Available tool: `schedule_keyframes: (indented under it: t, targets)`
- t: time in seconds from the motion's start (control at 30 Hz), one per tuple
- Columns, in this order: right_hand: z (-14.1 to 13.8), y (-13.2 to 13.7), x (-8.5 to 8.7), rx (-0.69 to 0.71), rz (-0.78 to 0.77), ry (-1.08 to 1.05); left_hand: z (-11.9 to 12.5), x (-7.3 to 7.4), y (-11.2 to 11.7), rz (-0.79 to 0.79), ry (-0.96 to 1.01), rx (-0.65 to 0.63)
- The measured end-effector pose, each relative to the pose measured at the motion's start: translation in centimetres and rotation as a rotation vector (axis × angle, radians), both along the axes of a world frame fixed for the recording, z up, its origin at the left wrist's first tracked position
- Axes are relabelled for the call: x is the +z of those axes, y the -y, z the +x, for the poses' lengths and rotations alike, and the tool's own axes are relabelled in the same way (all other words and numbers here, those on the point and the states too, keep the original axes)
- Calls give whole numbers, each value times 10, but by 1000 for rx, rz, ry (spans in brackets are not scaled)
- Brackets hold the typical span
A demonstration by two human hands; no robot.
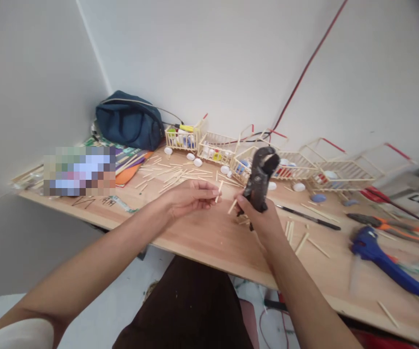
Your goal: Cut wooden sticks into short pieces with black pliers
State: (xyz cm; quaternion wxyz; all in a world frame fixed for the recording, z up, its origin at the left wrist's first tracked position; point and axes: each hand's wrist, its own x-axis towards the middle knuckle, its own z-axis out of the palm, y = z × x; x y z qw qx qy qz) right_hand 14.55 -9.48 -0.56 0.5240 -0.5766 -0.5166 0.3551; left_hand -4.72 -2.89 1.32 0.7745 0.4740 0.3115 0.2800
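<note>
My left hand point(193, 199) pinches a short wooden stick point(219, 191) upright between thumb and fingertips, just above the table. My right hand point(262, 218) is closed around a black pliers-like tool point(259, 177), its rounded head with a curved opening pointing up. Its exact kind is unclear. Another short stick point(232, 206) pokes out at the right hand's fingertips, left of the tool. The two hands are a small gap apart. Loose cut sticks point(180, 175) lie scattered beyond my left hand, and a few longer sticks point(301, 244) lie right of my right wrist.
Several small stick-built carts point(216, 148) with round wheels and red handles line the wall. At right are a blue glue gun point(387, 266), orange-and-black pliers point(387, 225) and a black pen point(307, 216). A dark blue bag point(129, 118) stands back left. The table's front edge point(202, 257) is near my lap.
</note>
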Motion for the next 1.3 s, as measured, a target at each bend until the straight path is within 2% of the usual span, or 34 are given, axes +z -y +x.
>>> schedule_keyframes:
  t: [0.07, 0.17, 0.37, 0.53, 0.67, 0.83, 1.13, 1.3]
  targets:
    - [-1, -1, 0, 55, 5, -2, 15, 0, 9, -18, 6, -55]
    - [0, -2, -1, 86, 6, 6, 28, -2, 12, 29, -21, -43]
    - [4, -5, -5, 1, 26, -15, 35, -5, 11, 50, -109, 55]
    - [6, -7, -8, -15, 37, -9, 40, -6, 15, 56, -94, 22]
    - [6, -7, -8, -41, 24, 14, 42, -8, 15, 55, -82, 15]
    - [3, -6, -7, -5, 19, 7, 40, -10, 12, 22, -82, -13]
    - [6, -6, -7, 68, 34, -6, 35, -8, 13, 186, -106, 1]
    - [9, -7, -10, 118, 29, -63, 33, -6, 15, 205, -113, 3]
